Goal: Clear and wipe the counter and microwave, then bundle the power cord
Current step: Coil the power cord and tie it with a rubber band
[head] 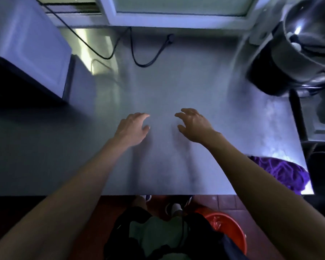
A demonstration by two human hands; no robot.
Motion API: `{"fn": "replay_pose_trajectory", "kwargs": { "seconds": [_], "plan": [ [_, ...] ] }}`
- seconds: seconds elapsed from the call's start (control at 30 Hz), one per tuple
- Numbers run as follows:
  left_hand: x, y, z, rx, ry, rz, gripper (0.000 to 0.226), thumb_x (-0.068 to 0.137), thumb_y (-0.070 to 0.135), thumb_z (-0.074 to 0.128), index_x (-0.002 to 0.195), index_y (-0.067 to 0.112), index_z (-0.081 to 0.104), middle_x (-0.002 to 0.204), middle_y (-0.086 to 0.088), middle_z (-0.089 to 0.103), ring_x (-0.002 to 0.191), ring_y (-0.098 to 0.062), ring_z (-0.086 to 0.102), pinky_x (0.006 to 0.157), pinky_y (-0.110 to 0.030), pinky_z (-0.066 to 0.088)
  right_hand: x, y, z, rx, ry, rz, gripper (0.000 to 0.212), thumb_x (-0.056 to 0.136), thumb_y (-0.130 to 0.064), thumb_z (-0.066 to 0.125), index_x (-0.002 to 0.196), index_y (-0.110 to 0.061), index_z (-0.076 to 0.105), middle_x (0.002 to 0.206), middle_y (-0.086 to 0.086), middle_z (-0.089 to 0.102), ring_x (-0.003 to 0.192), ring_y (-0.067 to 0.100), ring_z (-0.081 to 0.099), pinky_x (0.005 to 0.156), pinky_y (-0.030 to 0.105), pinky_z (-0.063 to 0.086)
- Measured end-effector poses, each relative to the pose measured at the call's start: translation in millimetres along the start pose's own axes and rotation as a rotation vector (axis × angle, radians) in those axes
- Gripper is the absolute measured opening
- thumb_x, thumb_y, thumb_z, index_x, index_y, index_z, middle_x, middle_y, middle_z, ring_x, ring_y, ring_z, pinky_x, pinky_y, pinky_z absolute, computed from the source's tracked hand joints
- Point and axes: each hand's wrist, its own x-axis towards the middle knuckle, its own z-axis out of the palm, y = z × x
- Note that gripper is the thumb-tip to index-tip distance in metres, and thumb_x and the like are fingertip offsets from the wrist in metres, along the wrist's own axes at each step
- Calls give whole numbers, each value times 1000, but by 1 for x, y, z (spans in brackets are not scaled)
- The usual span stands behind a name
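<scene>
A: Where are our hands?

B: Both reach out over the middle of the steel counter (176, 87). Our left hand (132, 128) and right hand (192, 123) sit side by side with a gap between them, fingers spread and loosely bent, holding nothing. Whether the fingertips touch the metal we cannot tell.

A: And the microwave?

B: Far to the left of our left hand, at the counter's back corner, stands the microwave (26, 44), pale on top and dark on the side nearest us.

A: The power cord?

B: The black power cord (139, 61) lies beyond both hands, near the back wall. It loops across the counter, unbundled, and its plug (170, 38) rests on the surface past our right hand.

A: Anything to wipe with?

B: A purple cloth (281, 171) lies crumpled by our right forearm, at the counter's near right corner. Further out beyond our right hand stand a steel pot (308, 34) and a dark container (266, 72). Below the counter edge, an orange bucket (227, 228) sits on the floor.
</scene>
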Motion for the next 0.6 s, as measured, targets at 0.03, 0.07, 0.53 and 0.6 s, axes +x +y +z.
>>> {"fn": "replay_pose_trajectory", "kwargs": {
  "seconds": [0.03, 0.07, 0.53, 0.6],
  "plan": [
    [1, -12, -4, -9, 1, -3, 48, 96, 31, 57, 142, 18, 49, 144, -7, 53, 131, -31, 49, 105, -47, 41, 8, -10, -2, -5, -11, -3, 52, 100, -30, 51, 150, -22, 41, 159, 7, 32, 149, 25, 23, 118, 43, 29],
    [2, -24, -8, -20, 0, -5, 48, 97, 31, 56, 142, 18, 49, 144, -7, 53, 131, -31, 49, 105, -47, 40, 16, -21, -3, -10, -21, -1, 52, 100, -30, 52, 150, -22, 41, 159, 8, 32, 149, 25, 24, 118, 43, 29],
    [71, -152, -56, -183, 18, 1, 54, 99, 32, 53, 148, 13, 41, 144, -12, 51, 131, -32, 47, 107, -46, 39, 118, -130, -9, -64, -4, 65, 52, 98, -27, 53, 149, -22, 42, 158, 9, 36, 146, 27, 29, 121, 42, 23],
    [81, -158, -61, -205, 16, 7, 54, 99, 32, 54, 148, 13, 41, 143, -11, 52, 130, -31, 49, 106, -46, 41, 128, -137, -10, -77, 19, 64, 53, 98, -27, 53, 149, -21, 42, 158, 9, 35, 147, 27, 26, 122, 42, 20]
  ]
}}
